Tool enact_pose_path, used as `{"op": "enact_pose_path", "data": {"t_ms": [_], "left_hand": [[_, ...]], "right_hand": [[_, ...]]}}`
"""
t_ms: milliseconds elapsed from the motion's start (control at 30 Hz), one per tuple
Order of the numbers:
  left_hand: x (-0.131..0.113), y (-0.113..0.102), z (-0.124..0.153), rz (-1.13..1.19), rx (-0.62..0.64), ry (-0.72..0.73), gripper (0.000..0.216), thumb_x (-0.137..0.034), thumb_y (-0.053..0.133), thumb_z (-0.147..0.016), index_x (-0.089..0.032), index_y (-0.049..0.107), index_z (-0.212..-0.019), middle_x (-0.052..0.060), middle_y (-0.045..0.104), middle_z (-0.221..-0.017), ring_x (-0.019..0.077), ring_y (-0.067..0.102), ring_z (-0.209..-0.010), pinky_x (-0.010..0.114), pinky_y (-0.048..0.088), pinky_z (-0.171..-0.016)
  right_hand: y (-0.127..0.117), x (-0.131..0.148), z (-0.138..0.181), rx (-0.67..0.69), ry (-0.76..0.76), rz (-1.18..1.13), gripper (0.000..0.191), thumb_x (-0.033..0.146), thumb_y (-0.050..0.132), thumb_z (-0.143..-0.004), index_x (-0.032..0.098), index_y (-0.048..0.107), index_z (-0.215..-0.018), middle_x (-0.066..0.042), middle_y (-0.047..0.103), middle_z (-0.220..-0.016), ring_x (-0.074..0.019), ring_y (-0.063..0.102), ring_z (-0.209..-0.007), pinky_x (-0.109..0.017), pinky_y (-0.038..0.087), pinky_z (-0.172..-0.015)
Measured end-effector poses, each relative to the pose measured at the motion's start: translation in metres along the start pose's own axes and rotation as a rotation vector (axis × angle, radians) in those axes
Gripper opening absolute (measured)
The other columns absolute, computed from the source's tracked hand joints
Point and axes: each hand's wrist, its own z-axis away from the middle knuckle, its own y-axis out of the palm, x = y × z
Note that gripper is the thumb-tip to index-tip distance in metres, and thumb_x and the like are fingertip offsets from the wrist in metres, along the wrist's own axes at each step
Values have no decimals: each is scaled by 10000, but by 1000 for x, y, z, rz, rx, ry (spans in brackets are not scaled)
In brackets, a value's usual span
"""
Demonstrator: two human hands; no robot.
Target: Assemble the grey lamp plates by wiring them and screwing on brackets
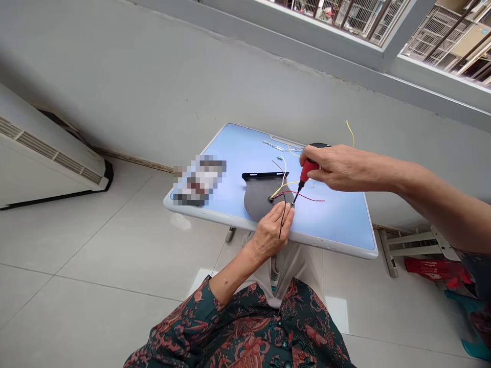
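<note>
On the blue tabletop lies a dark, rounded metal plate (pixel 256 200) with a raised slotted flange along its far side. Yellow, white, red and black wires come out through a hole in its middle. My left hand (pixel 270 230) is closed on the plate's near right edge, fingers pressed together, with the black wire (pixel 284 214) lying across them. My right hand (pixel 332 166) grips a screwdriver (pixel 308 170) with a red handle. Its dark shaft slants down, and the tip meets the plate's right edge right by my left fingertips. A screw there is too small to make out.
The small blue folding table (pixel 333 225) stands against a grey wall. Metal strips (pixel 273 146) and small hardware (pixel 280 158) lie farther back. Behind my right hand sits a dark round part (pixel 320 145) with yellow wire. A blurred-out object (pixel 201 179) occupies the left end.
</note>
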Motion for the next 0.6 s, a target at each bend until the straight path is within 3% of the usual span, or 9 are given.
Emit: {"op": "enact_pose_path", "data": {"t_ms": [200,267,467,600], "left_hand": [[0,3,4,33,5,-16,642,8,409,-860,-3,421,-1502,266,620,-1377,337,490,-1422,520,522,-1121],[1,2,5,40,11,-20,648,7,405,-862,-13,414,-1510,261,611,-1391,333,482,-1429,524,517,-1126],[0,-1,3,24,18,-21,639,3,400,-874,-42,423,-1510,246,619,-1388,332,510,-1407,527,541,-1099],[0,-2,1,-4,-3,-5,613,18,417,-865,-21,458,-1476,245,643,-1355,337,537,-1381,510,560,-1080]], "right_hand": [[-7,19,9,-96,-12,161,76,206,622,-850,221,691,-822,-7,594,-590,-145,478,-546,-309,251,-553],[-1,25,8,-149,7,246,122,247,609,-861,200,679,-773,-25,564,-563,-153,477,-553,-312,228,-543],[23,32,6,-383,196,314,493,470,452,-964,187,624,-599,-59,486,-509,-185,509,-585,-310,224,-567],[28,33,7,-374,197,309,507,520,431,-1003,172,669,-721,-77,574,-598,-180,519,-605,-306,226,-588]]}}
